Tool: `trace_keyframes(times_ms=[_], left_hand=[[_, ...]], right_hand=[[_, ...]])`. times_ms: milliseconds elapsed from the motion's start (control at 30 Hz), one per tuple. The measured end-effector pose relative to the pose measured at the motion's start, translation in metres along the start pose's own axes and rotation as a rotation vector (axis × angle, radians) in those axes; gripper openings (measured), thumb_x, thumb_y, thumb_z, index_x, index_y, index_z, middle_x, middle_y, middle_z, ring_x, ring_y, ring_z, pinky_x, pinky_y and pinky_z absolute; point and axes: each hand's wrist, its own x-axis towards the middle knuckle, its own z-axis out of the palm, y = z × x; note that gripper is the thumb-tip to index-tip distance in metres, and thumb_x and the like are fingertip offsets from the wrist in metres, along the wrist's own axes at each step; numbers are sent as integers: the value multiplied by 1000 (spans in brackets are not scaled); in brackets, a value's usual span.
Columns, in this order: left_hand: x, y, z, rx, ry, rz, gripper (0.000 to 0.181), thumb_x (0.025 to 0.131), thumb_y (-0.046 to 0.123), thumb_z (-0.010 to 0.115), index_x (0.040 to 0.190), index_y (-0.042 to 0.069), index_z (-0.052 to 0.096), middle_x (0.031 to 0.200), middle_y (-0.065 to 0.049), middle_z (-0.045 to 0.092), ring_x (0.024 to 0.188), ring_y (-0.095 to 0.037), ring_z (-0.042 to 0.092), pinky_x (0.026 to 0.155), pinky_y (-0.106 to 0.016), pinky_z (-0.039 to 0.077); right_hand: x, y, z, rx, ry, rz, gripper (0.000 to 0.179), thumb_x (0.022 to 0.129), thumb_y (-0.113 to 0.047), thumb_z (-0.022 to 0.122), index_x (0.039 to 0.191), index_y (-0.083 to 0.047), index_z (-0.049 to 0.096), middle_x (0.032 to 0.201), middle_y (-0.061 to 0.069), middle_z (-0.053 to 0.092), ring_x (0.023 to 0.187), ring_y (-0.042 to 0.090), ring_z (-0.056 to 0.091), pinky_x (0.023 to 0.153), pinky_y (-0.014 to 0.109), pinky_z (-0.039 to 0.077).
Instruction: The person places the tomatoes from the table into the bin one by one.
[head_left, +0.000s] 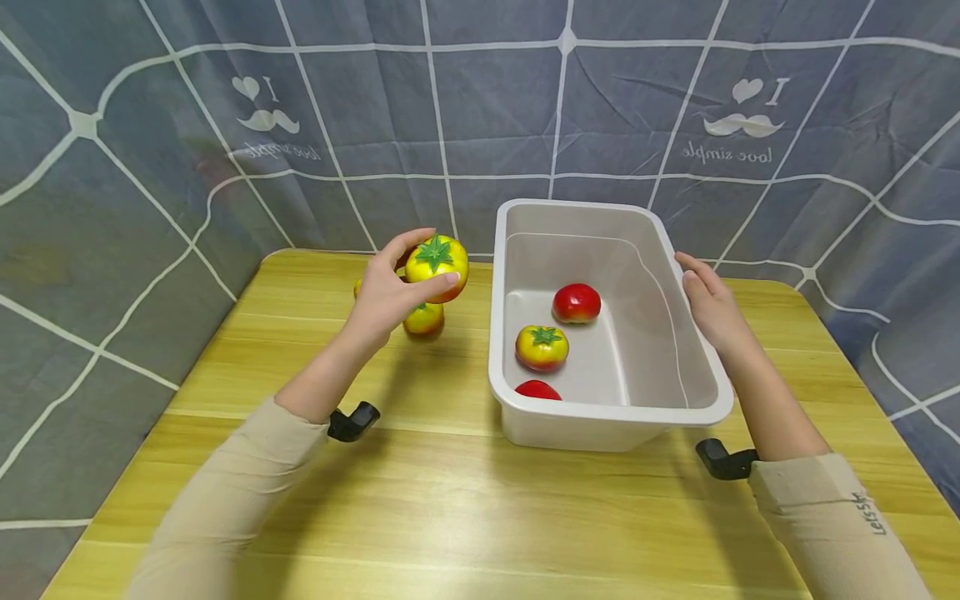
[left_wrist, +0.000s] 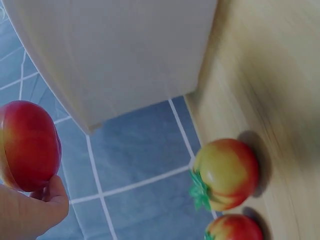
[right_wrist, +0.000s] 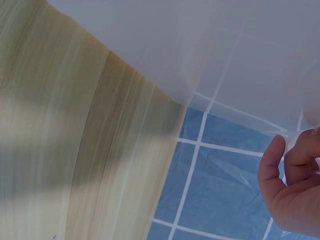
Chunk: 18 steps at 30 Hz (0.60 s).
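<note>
My left hand (head_left: 386, 292) holds a yellow and red toy tomato (head_left: 437, 260) with a green leafy top, raised above the table left of the bin. Its red underside shows in the left wrist view. Below the hand, another toy tomato (head_left: 423, 319) stands on the table, with one more partly hidden behind the fingers. My right hand (head_left: 708, 302) grips the right rim of a light grey plastic bin (head_left: 611, 415). Inside it lie a yellow tomato (head_left: 542, 348), a red one (head_left: 577, 303), and another red one (head_left: 537, 390) partly covered by the near rim.
The wooden table (head_left: 420, 517) ends at a grey-blue curtain (head_left: 495, 108) with white lines, which hangs behind and along both sides. A black wrist mount (head_left: 354, 422) sticks out from the left sleeve, and a second mount (head_left: 726, 460) from the right.
</note>
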Motion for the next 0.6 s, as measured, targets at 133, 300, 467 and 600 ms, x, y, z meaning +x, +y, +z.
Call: trace_keyframes(times_ms=[133,300,467,600], left_hand=[[3,4,7,11,-3,12,62,78,22,75,134,14,48,130,-3,49,106,-21,51,88,-33,48],[7,9,16,-3,-14,35,61,79,21,75,134,13,48,129,-4,50,104,-21,52,87,-33,49],[12,14,26,-20,-31,64,61,79,20,75,133,12,49,128,-5,51,103,-21,53,85,-32,50],[14,17,35,-20,-43,65,61,78,21,76,133,12,49,127,-4,51,104,-20,53,87,-31,48]], right_hand=[[0,0,0,-1,-1,5,52,102,-32,21,148,-8,18,140,27,32,86,-3,46,68,10,43],[1,0,0,-10,-6,7,52,102,-32,20,148,-8,18,142,26,30,88,-1,45,69,10,42],[0,-1,0,-15,-14,20,53,102,-34,20,149,-10,17,142,26,30,92,3,45,69,11,42],[0,-2,0,-8,-9,22,53,102,-34,21,149,-10,18,141,26,32,89,0,46,68,11,43]])
